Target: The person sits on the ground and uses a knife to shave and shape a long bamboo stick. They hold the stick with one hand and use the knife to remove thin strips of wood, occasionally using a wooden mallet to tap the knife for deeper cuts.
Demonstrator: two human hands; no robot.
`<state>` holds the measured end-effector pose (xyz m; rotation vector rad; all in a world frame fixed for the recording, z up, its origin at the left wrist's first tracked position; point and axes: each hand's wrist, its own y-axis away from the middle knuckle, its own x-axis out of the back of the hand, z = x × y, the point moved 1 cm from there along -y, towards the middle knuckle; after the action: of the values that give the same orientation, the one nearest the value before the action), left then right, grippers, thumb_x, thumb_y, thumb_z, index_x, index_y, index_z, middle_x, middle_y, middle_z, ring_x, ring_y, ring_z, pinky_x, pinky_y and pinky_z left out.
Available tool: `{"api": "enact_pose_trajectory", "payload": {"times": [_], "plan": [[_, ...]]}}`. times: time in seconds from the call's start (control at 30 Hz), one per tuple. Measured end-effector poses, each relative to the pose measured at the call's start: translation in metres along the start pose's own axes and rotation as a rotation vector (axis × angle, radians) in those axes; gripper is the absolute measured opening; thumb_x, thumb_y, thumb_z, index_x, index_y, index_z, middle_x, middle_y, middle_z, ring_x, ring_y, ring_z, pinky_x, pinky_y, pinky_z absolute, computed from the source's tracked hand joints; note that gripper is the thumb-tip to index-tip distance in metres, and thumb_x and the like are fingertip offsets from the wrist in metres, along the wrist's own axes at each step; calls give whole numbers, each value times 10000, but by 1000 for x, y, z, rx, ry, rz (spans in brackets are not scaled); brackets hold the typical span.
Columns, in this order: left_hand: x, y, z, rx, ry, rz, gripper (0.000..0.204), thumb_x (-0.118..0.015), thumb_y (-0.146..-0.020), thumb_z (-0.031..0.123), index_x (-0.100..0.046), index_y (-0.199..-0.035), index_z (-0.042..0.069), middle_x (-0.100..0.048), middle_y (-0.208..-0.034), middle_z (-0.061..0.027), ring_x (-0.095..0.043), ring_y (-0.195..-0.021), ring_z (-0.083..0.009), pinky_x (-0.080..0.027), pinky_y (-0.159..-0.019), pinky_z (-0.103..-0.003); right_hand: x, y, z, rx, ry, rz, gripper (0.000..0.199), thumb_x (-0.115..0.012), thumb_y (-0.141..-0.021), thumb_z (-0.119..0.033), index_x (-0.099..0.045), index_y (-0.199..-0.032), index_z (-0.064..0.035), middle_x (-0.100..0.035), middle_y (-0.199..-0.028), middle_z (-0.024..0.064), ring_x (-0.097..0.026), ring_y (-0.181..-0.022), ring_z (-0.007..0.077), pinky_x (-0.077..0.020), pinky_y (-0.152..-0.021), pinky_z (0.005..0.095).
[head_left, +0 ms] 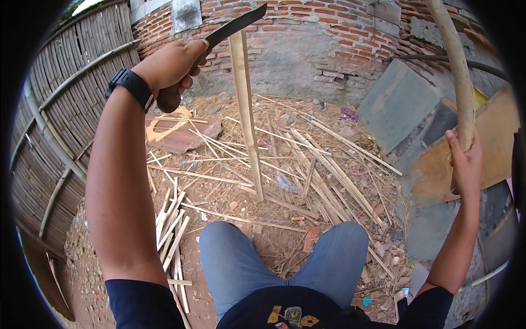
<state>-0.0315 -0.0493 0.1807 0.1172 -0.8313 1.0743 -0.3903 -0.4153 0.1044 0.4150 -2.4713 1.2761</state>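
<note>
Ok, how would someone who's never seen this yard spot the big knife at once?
Start at the brick wall across the back, then find the left hand, with a black watch at the wrist. That hand holds the knife, its blade slanting up to the right. Unlike the pale upright strip below it, the blade is dark and narrows to a tip.

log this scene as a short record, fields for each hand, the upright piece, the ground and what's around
left hand: gripping a machete by its handle, blade angled up to the right
right hand: wrapped around a long wooden stick near its lower end
upright piece: pale slat on end, top at the machete's blade, contact unclear
ground: loose pale strips scattered over soil and debris
left side: bamboo fence
back: brick wall, partly plastered
right side: grey sheet, leaning
</note>
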Motion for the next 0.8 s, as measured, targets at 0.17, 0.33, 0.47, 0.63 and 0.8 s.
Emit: {"api": "enact_pose_trajectory", "payload": {"times": [0.17,0.33,0.47,0.63,0.8], "plan": [[2,0,-1,0,16,-23,397,-469,-989,423,-580,-991,42,-530,-725,-18,-438,-480,-84,-380,-447,-240,-6,-1,-6,143,35,32,433,-686,-918,-262,-540,-1242,-15,-525,-847,-11,-471,-722,67,-412,-621,247],[0,0,-1,28,15,11,359,-460,-986,414,-557,-975,68,-525,-730,-14,-426,-476,-80,-377,-442,-242,-13,-5,-24,85,56,-16,404,-675,-912,-221,-540,-1228,-7,-550,-869,26,-510,-771,106,-442,-668,283],[-1,3,-4,-8,20,10,370,-458,-981,418,-555,-963,62,-522,-716,-11,-439,-488,-79,-386,-452,-250,-24,1,-19,170,154,-178,353,-654,-875,-132,-535,-1173,16,-548,-773,92,-537,-727,148,-448,-659,316],[4,1,-5,-10,-38,-11,422,-454,-974,447,-572,-939,43,-528,-701,-6,-460,-504,-79,-408,-465,-264,-17,4,-24,231,339,-390,280,-627,-821,-53,-519,-1067,25,-513,-702,121,-537,-677,195,-444,-641,364],[-1,8,-1,12,-47,33,437,-453,-970,442,-585,-933,27,-539,-691,-15,-467,-501,-90,-414,-468,-272,-6,-8,-13,325,166,-306,280,-669,-833,-92,-531,-1056,5,-517,-737,55,-497,-640,160,-425,-595,318]]}}
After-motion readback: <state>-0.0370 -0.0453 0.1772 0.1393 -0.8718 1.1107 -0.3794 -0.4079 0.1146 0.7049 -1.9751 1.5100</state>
